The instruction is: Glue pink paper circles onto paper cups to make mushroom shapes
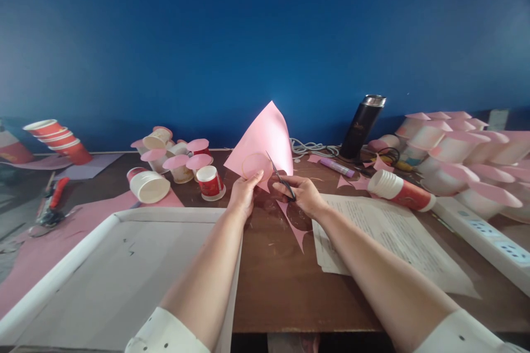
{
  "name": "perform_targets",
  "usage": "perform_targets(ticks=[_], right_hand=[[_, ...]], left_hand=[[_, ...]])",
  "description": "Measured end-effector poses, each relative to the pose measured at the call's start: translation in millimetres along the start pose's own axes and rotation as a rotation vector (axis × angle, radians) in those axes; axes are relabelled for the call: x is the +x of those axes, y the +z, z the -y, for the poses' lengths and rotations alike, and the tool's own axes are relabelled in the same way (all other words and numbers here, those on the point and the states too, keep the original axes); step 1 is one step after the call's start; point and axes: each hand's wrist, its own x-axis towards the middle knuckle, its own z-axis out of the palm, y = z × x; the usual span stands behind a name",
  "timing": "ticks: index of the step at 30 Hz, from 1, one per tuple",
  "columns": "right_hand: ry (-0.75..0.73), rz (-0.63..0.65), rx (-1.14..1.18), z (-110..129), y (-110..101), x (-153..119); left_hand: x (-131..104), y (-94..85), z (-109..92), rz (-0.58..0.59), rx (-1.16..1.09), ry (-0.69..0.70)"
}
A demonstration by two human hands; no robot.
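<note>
A sheet of pink paper (269, 129) stands up over the brown table, its lower edge pinched in my left hand (245, 190). A thin circle outline shows on the sheet just above my left thumb. My right hand (301, 194) is closed round the handles of dark scissors (282, 177), whose blades point up and to the left, at the right side of the circle. Whether the blades are parted I cannot tell. Under my hands lies a pointed pink paper scrap (296, 231).
A white box lid (95, 287) lies front left. Paper cups (178, 168) with pink discs stand behind it. On the right are printed sheets (372, 231), a cup stack (401, 190), a power strip (488, 231), a black flask (361, 127) and several more cups (476, 160).
</note>
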Motion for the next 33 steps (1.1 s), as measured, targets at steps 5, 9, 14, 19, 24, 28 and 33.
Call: perform_targets(ticks=[5,9,14,19,24,28,33], right_hand=[[0.005,-0.027,-0.037,2.0,0.3,-0.7],[-0.003,-0.028,-0.048,2.9,0.6,-1.3],[0.005,-0.030,-0.059,2.3,-0.1,-1.1],[0.014,-0.032,-0.082,2.3,-1.8,-0.2],[0.017,-0.036,-0.111,2.4,-3.4,0.5],[0.009,-0.038,-0.134,2.3,-4.4,0.9],[0.013,-0.034,-0.158,4.1,-5.4,0.9]], left_hand=[[0.9,-1.4,1.2,-0.018,0.014,0.000],[2.0,-2.6,2.1,-0.039,0.021,-0.008],[1.1,-1.7,-0.6,-0.083,0.042,-0.024],[-1.3,1.2,-4.9,-0.054,0.030,-0.016],[-2.1,0.1,-5.2,-0.016,-0.012,-0.021],[-2.3,0.2,-5.7,-0.012,-0.034,-0.023],[-1.2,0.2,-6.6,0.004,-0.068,-0.012]])
